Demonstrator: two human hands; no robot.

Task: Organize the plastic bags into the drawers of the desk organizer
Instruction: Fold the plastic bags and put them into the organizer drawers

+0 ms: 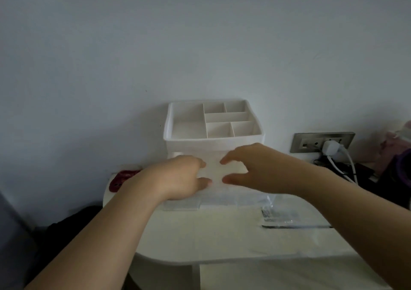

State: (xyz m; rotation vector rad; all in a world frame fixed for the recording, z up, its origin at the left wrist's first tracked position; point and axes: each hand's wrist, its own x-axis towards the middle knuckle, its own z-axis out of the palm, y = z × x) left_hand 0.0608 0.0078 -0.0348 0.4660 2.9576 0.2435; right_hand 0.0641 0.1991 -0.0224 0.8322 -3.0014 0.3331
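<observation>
Apparently to settle a pale plastic bag (235, 198) into the desk organizer's (213, 141) pulled-out drawer (181, 205) at the table's (222, 240) back edge, left hand (178, 178) and right hand (251, 169) meet over it, thumbs and forefingers spread, any pinch impossible to tell, while a printed bag (281, 218) waits rightward.

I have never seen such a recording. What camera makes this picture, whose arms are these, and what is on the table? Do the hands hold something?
No machine here: a person wears one camera on the head, so you look down along their own arms. The left hand and right hand reach to the front of a white desk organizer, where a drawer seems pulled out. Whether they pinch anything is unclear. On the white table lie a clear plastic bag at right and something red at left.
</observation>
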